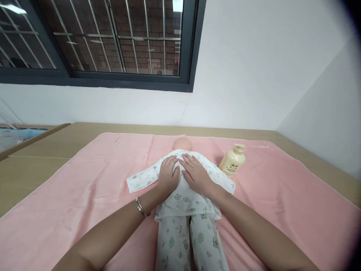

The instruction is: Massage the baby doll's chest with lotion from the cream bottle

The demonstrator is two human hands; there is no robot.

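Now both hands lie flat on the doll point(184, 195), which lies lengthwise on the pink towel point(84, 188) spread over the desk point(34, 165), head away from the person. Left hand point(168, 174) and right hand point(194, 174) rest side by side on the doll's upper trunk, fingers spread and pinching nothing, thumbs nearly touching. By my reading this is a pressing or smoothing stroke over the printed top. A next stroke would call for even, light pressure outward from the doll's midline. A lotion bottle point(232, 161) stands just right of the doll's shoulder.
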